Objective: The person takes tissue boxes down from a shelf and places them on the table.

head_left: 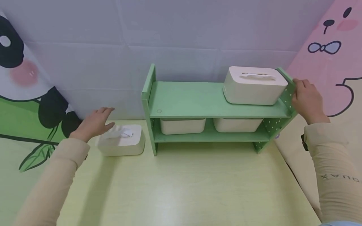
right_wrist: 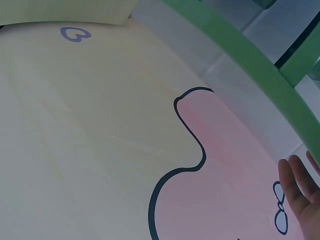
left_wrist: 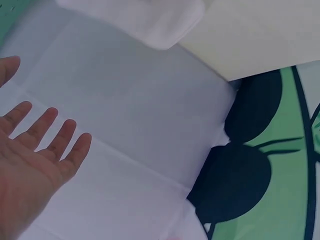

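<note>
Where the green shelf (head_left: 186, 95) stands on the desk (head_left: 181, 185), its right side panel (head_left: 287, 94) meets the right hand (head_left: 309, 99); I cannot tell whether those fingers clamp the edge or only touch it. Near the shelf's left end, a lone tissue box (head_left: 124, 147) rests on the desk, with the left hand (head_left: 94, 125) close by, holding nothing. That hand's palm side shows only in the left wrist view, its fingers (left_wrist: 64, 136) spread apart. The head view alone shows the upper tissue box (head_left: 255, 89) on the top board and two white boxes (head_left: 183, 126) below. The right wrist view gives a whole purple heart outline (right_wrist: 66, 36). Upside-down lettering on the right sleeve (head_left: 328, 160) seems to include "UAX"; the remainder is unclear.
</note>
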Action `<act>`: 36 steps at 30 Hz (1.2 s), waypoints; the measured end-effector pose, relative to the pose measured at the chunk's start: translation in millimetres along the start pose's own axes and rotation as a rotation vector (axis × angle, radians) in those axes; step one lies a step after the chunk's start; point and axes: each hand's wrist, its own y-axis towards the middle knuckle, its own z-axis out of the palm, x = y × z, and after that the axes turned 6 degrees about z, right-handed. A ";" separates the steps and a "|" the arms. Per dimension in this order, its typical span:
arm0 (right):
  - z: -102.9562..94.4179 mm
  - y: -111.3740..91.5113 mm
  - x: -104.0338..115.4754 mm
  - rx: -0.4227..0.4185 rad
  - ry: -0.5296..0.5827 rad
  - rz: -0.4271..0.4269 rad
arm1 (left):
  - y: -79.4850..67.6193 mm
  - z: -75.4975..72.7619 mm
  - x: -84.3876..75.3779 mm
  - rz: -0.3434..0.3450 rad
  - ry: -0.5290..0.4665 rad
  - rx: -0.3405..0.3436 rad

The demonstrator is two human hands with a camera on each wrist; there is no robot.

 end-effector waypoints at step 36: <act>2.6 0.5 -1.6 -0.020 0.016 -0.003 | 92.6 -152.7 -139.3 0.173 -0.017 -0.153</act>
